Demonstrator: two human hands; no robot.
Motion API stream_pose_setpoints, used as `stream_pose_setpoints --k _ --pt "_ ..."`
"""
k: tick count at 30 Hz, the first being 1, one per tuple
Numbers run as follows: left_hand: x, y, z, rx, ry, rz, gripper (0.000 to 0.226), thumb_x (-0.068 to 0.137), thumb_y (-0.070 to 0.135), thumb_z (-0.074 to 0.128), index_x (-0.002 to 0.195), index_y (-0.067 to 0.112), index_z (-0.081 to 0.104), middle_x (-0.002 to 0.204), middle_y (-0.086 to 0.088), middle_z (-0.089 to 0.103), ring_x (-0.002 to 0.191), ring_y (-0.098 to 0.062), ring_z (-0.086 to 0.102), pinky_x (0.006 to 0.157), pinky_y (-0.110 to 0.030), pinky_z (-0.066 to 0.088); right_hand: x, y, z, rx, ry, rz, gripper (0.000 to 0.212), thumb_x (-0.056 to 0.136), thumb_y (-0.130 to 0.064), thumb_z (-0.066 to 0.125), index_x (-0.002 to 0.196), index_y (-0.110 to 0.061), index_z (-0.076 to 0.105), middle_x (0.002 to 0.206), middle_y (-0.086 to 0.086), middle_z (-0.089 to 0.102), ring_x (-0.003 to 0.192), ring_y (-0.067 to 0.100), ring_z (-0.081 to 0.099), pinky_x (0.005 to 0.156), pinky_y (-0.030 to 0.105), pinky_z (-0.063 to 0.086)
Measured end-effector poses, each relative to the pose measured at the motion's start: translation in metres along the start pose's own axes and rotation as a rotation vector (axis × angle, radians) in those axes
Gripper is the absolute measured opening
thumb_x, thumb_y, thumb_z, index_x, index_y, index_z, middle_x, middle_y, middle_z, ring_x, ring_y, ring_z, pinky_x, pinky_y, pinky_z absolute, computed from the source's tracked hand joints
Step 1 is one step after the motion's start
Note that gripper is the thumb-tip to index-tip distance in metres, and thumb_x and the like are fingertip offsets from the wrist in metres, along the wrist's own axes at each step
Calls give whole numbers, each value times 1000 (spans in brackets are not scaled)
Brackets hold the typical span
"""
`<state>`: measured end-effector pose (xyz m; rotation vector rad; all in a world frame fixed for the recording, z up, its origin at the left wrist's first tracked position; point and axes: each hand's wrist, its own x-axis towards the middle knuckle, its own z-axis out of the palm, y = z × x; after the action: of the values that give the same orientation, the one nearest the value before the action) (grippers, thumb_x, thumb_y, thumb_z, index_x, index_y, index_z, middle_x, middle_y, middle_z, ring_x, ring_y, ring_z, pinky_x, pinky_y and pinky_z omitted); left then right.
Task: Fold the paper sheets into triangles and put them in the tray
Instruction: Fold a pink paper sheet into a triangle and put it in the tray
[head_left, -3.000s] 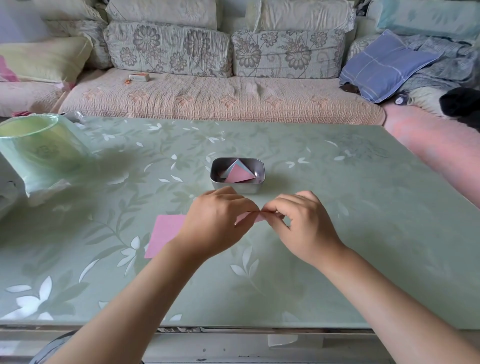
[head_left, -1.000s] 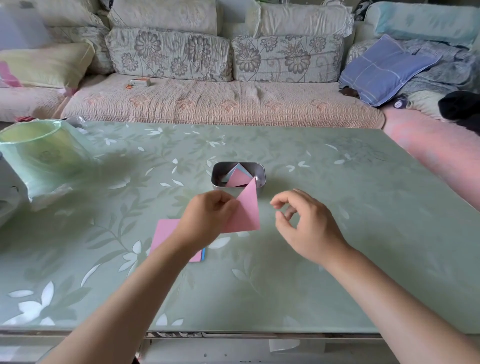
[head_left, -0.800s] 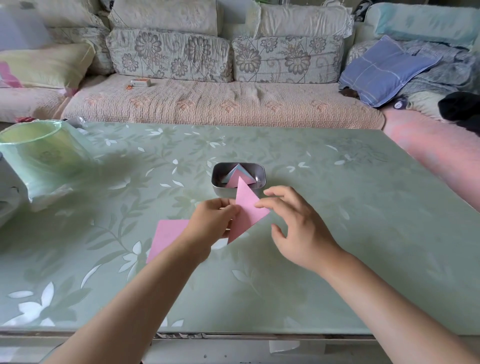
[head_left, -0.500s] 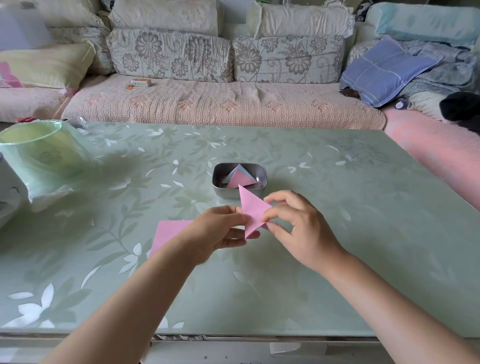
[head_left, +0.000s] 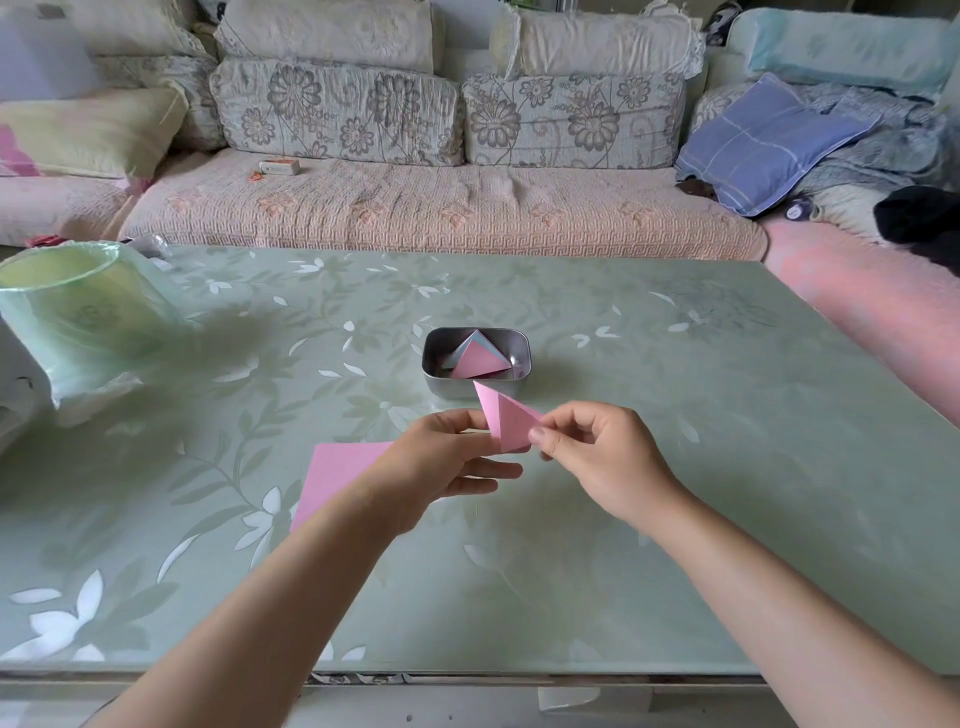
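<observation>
Together, left hand (head_left: 436, 467) and right hand (head_left: 597, 452) pinch a creased pink paper triangle (head_left: 506, 422).

Brightness: you've got soft, even daylight here, nothing harsh, colours a little washed out.
Source: seems to come from the upper left, where the corner blows out to a pale haze.
Shadows: the green bag (head_left: 78, 322) drops a soft dark patch to its right on the tabletop (head_left: 675, 467). Fainter smudges sit under your left hand (head_left: 441, 467) and right hand (head_left: 597, 452).
Glare: a tiny bright spot on the tray (head_left: 527, 358) wall, and only a dull sheen on the tabletop.
Distortion: wide-angle bend, so the sofa (head_left: 441, 208) and the tabletop's near edge bow toward the sides.
Focus: the centre is crisp and the corners go soft.
</observation>
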<state>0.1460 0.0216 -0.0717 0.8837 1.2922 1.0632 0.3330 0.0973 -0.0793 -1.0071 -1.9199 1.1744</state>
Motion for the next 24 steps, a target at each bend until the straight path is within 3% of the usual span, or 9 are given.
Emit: stream_pose_setpoints --k 5,9,12,14,17,21,24 --pt "-3 3 1 126 -50 59 37 78 26 61 114 24 68 109 6 74 103 -13 70 90 -36 56 0 -3 -1 65 -13 63 10 88 -19 75 78 -17 74 76 6 75 67 20 69 72 34 53" --pt "0 -2 7 103 123 162 22 87 31 73 106 19 69 96 -1 77 93 -16 73 85 -38 59 0 -2 -2 19 -72 61 18 86 -26 78 72 -17 71 69 4 71 59 11 62 60 21 47" --pt "1 -5 10 138 161 203 14 91 29 69 100 19 72 90 -3 77 86 -18 74 80 -34 58 -2 -1 -3 -4 -51 51 19 82 -38 77 73 -23 71 60 -2 63 53 7 49 52 18 38" --pt "1 -6 11 132 156 208 15 93 29 67 100 17 73 90 -4 77 85 -20 75 77 -32 58 -2 -2 -4 3 -33 44 15 79 -40 75 76 -26 72 66 4 68 56 11 52 54 24 41" --pt "1 -8 15 130 160 204 19 96 27 63 100 12 72 89 -5 77 84 -21 75 75 -31 59 -1 -4 -3 103 -23 36 6 85 -21 77 84 -22 71 79 4 74 67 21 69 68 38 55" --pt "1 -8 18 119 164 190 25 98 27 60 101 5 71 89 -6 77 83 -21 75 76 -33 59 0 -5 -3 141 -11 72 15 87 -16 77 98 -24 71 83 2 76 63 16 67 69 30 56" --pt "0 -8 18 123 170 192 24 98 28 60 98 8 73 87 -5 77 81 -20 75 75 -32 59 0 -6 -3 148 -10 110 9 87 -17 76 88 -26 77 81 2 77 63 14 66 69 29 57"
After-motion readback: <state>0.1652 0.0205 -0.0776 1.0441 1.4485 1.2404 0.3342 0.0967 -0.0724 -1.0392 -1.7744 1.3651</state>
